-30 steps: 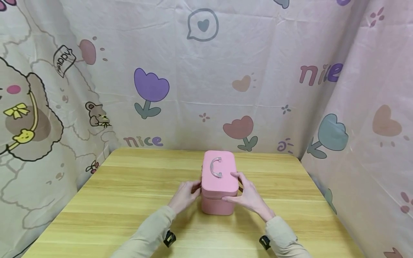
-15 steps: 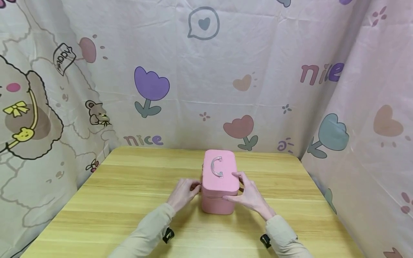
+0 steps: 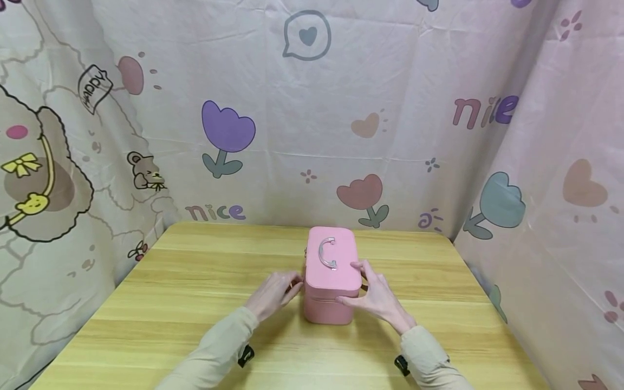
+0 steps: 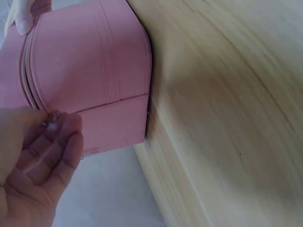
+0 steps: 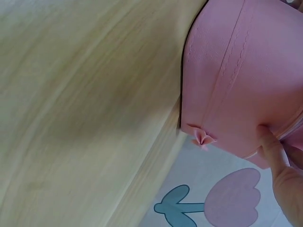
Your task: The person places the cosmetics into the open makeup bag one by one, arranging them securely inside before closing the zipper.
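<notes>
A pink zippered vanity case (image 3: 333, 279) stands upright on the table, its lid down and a silver handle (image 3: 320, 252) on top. At its left side is my left hand (image 3: 273, 295). In the left wrist view its thumb and forefinger pinch a small metal zipper pull (image 4: 55, 116), and the zipper (image 4: 27, 71) shows a narrow dark gap beside it. My right hand (image 3: 377, 299) grips the case's near right corner, thumb on the front and fingers at the lid's edge. The case's inside is hidden.
The wooden table (image 3: 214, 254) reaches to a printed curtain (image 3: 292, 108) at the back and sides. A small pink bow (image 5: 202, 137) sticks out from the case's right side. A black strap piece (image 3: 246, 355) hangs below the left sleeve.
My left hand has shifted slightly left and toward me along the case's side. The right hand and the case have stayed in place.
</notes>
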`<act>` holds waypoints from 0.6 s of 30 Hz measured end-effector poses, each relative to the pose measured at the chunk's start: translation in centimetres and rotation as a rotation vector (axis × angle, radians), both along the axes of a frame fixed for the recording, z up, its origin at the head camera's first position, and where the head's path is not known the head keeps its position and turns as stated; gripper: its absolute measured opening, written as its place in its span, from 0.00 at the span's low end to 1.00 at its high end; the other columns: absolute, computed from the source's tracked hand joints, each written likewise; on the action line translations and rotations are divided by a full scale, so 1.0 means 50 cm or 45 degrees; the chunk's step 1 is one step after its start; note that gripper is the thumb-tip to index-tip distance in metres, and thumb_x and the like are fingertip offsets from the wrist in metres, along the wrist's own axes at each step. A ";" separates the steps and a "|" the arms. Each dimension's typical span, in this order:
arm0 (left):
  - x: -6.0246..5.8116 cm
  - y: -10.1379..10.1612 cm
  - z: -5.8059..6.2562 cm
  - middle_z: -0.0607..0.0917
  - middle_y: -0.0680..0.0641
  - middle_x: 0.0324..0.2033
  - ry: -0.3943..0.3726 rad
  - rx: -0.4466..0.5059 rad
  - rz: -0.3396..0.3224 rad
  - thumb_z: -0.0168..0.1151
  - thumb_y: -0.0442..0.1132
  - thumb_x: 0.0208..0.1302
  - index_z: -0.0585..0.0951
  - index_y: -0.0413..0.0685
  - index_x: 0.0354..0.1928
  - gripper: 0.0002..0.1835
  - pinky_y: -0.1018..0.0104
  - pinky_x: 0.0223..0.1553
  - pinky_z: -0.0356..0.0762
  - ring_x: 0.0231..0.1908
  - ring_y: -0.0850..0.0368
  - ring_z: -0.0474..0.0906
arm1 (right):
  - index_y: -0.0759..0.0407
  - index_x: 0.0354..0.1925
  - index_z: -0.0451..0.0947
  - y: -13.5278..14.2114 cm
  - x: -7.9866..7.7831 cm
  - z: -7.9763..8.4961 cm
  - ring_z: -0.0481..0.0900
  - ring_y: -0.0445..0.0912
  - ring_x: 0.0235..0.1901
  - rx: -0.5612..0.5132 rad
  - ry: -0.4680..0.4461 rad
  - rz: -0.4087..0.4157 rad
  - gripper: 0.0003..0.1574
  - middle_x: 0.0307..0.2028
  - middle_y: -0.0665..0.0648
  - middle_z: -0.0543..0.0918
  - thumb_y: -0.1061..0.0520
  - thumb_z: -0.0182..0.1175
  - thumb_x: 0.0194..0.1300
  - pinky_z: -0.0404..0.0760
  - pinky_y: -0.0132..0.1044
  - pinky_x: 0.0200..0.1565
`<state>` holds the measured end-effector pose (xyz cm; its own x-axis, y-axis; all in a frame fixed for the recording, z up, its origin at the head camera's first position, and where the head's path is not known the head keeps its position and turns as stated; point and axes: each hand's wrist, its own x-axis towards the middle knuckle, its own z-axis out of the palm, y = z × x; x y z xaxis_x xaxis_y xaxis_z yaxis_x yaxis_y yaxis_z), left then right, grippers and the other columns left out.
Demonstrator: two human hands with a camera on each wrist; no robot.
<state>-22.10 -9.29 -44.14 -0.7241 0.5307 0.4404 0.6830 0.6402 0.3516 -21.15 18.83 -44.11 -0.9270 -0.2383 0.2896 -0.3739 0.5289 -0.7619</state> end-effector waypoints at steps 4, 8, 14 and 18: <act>0.003 -0.008 0.003 0.89 0.47 0.30 -0.007 -0.034 -0.056 0.59 0.33 0.70 0.82 0.40 0.40 0.04 0.76 0.30 0.82 0.28 0.61 0.83 | 0.52 0.61 0.69 0.000 0.002 0.000 0.78 0.62 0.63 0.032 0.001 -0.030 0.51 0.64 0.63 0.77 0.44 0.82 0.43 0.80 0.54 0.62; 0.007 -0.013 0.007 0.89 0.48 0.30 0.009 -0.069 -0.111 0.60 0.32 0.69 0.83 0.40 0.39 0.04 0.79 0.31 0.81 0.28 0.62 0.83 | 0.53 0.61 0.69 0.000 0.001 0.002 0.78 0.61 0.63 0.028 0.007 -0.022 0.50 0.64 0.64 0.76 0.44 0.82 0.43 0.81 0.51 0.62; 0.015 -0.015 0.013 0.88 0.49 0.26 0.051 -0.092 -0.181 0.63 0.32 0.66 0.84 0.40 0.37 0.03 0.84 0.24 0.73 0.23 0.70 0.75 | 0.54 0.61 0.69 0.000 0.001 0.001 0.79 0.62 0.62 0.022 0.012 -0.023 0.50 0.64 0.64 0.77 0.45 0.82 0.43 0.82 0.51 0.61; 0.020 -0.017 0.014 0.88 0.49 0.27 0.039 -0.103 -0.214 0.63 0.32 0.65 0.84 0.40 0.37 0.03 0.85 0.23 0.71 0.22 0.73 0.72 | 0.53 0.62 0.69 -0.001 0.003 0.002 0.79 0.63 0.62 0.063 0.014 -0.055 0.51 0.64 0.64 0.77 0.44 0.82 0.43 0.79 0.56 0.63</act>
<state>-21.09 -10.12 -43.44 -0.6089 0.6779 0.4119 0.7926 0.5412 0.2809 -20.98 18.80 -44.01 -0.9336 -0.2122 0.2888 -0.3582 0.5817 -0.7303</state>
